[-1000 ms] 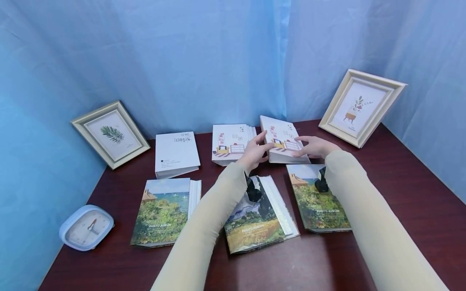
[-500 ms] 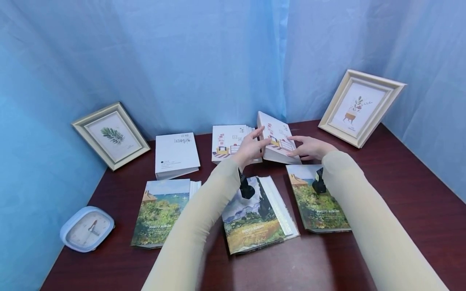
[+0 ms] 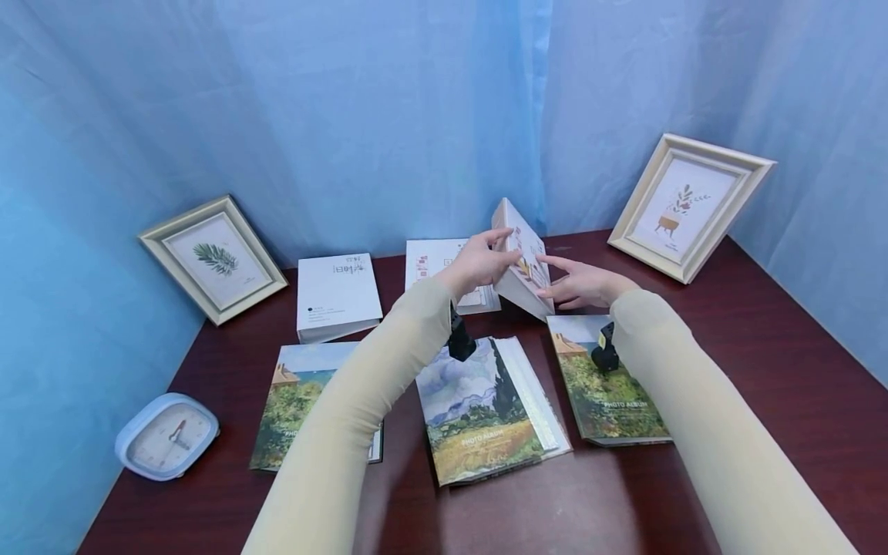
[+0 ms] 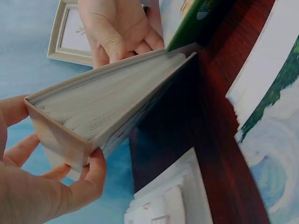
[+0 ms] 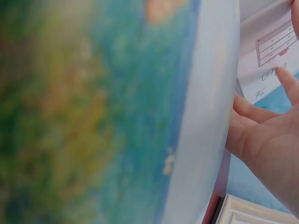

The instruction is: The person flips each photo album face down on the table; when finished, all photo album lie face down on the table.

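Note:
A thick white photo album [image 3: 529,247] with a printed furniture drawing stands tilted at the back of the table, its spine raised on the left. My left hand [image 3: 479,263] grips that spine, fingers on one side and thumb on the other, as the left wrist view shows at the album's spine [image 4: 60,140]. On the drawn cover my right hand [image 3: 583,284] rests with fairly straight fingers; the right wrist view has the same hand [image 5: 271,135] partly behind a blurred album in front. Another white album [image 3: 433,258] lies beside it, partly covered by my left hand.
Three painted-cover albums lie in front: left [image 3: 298,401], middle [image 3: 486,416] and right [image 3: 610,393]. A white album [image 3: 338,297] lies at the back left. Picture frames stand left [image 3: 215,258] and right [image 3: 687,208]; a blue clock [image 3: 166,435] sits front left. A blue curtain [image 3: 347,116] hangs behind.
The white album has tipped up from nearly flat to steep, its spine side rising. My left hand has moved left and up with the spine; my right hand has shifted slightly left along the cover.

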The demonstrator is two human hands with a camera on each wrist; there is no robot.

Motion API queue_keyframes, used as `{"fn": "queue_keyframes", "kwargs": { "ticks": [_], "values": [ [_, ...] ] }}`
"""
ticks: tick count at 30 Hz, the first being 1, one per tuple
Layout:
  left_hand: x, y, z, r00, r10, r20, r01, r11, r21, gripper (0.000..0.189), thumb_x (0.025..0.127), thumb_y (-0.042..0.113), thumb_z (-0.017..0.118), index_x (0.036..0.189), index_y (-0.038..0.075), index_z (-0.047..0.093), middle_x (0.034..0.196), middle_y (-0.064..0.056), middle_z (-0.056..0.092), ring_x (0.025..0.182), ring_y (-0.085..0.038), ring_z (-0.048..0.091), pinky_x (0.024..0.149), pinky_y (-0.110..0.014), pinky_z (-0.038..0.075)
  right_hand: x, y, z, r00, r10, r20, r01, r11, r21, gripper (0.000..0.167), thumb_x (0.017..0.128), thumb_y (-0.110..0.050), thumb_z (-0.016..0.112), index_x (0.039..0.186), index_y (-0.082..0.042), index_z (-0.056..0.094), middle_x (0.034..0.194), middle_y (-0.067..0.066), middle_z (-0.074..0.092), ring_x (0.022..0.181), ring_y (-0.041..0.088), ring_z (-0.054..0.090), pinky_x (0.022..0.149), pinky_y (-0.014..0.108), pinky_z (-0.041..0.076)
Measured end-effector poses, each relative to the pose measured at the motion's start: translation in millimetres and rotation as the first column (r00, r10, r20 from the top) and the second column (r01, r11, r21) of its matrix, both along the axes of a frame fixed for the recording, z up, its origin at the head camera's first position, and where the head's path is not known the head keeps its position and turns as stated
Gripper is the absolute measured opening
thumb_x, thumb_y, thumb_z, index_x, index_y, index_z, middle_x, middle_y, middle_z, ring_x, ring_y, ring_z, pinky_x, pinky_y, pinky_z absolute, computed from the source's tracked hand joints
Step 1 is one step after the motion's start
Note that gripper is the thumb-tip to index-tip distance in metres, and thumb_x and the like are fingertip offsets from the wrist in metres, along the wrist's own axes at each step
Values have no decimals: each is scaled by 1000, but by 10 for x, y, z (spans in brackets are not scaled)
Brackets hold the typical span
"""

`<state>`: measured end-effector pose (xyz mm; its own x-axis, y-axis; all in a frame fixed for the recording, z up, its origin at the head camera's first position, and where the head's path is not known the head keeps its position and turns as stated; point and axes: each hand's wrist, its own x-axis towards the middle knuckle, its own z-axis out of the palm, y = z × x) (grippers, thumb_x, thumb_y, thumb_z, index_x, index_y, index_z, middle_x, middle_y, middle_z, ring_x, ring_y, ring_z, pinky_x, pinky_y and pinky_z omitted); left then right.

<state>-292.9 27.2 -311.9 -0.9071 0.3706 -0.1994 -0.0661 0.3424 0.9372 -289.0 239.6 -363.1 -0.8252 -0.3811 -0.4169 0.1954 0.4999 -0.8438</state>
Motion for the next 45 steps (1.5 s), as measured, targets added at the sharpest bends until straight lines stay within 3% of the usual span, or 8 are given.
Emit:
{"fn": "queue_keyframes", "kwargs": {
  "ticks": [7, 11, 14, 22, 24, 30, 35, 45],
  "values": [
    [15, 38, 115, 999, -22, -35, 19, 995, -96, 54, 95, 24, 58, 146, 27, 39, 155, -3, 28, 137, -25, 36, 95, -39, 48, 4, -30, 22, 999, -36, -31, 35, 999, -29, 92, 91, -19, 64, 154, -23, -4, 149, 32, 13, 135, 46, 29, 108, 58, 29],
    [33, 63, 178, 994, -65, -87, 51, 987, -150, 53, 96, 24, 57, 146, 24, 40, 156, -3, 27, 138, -23, 33, 86, -31, 49, 5, -36, 38, 994, -79, -70, 76, 996, -41, 91, 90, -12, 65, 154, -21, 2, 144, 33, 16, 127, 42, 36, 107, 54, 33],
    [47, 84, 214, 990, -87, -108, 67, 982, -175, 52, 96, 25, 56, 145, 23, 40, 155, -3, 28, 138, -22, 32, 88, -29, 46, 12, -35, 54, 993, -87, -82, 81, 994, -67, 91, 89, -7, 64, 154, -20, 3, 142, 32, 18, 125, 40, 37, 107, 52, 34],
    [86, 146, 278, 986, -87, -141, 63, 984, -166, 51, 97, 24, 54, 146, 19, 40, 153, -5, 33, 127, -24, 46, 92, -35, 47, 29, -12, 144, 994, -90, -67, 80, 987, -138, 91, 90, -1, 61, 154, -19, 0, 144, 29, 17, 125, 38, 39, 101, 47, 42],
    [84, 164, 285, 984, -88, -156, 63, 986, -156, 50, 97, 23, 54, 145, 18, 40, 152, -7, 34, 130, -24, 44, 96, -34, 46, 38, 11, 174, 994, -88, -68, 78, 987, -140, 89, 91, -3, 60, 154, -20, -1, 145, 28, 16, 123, 36, 41, 99, 46, 45],
    [77, 203, 259, 981, -73, -178, 50, 990, -133, 50, 96, 21, 54, 145, 18, 41, 150, -9, 38, 135, -22, 39, 100, -32, 44, 53, 80, 227, 994, -96, -57, 83, 977, -196, 82, 95, -8, 54, 154, -21, -2, 149, 28, 13, 126, 39, 40, 99, 53, 43],
    [84, 213, 202, 981, -27, -193, 9, 996, -94, 52, 95, 17, 55, 145, 16, 40, 152, -8, 35, 137, -24, 36, 102, -35, 43, 70, 72, 270, 992, -106, -63, 89, 970, -225, 79, 96, -15, 54, 154, -22, 1, 151, 27, 13, 132, 43, 33, 100, 56, 40],
    [78, 214, 82, 989, 4, -147, -9, 999, -35, 45, 96, 19, 54, 140, 12, 47, 139, -15, 49, 123, -26, 51, 96, -35, 48, 109, 2, 411, 979, -178, -104, 154, 967, -204, 75, 98, -45, 44, 154, -18, 2, 153, 23, 20, 135, 43, 31, 102, 56, 38]
  ]
}}
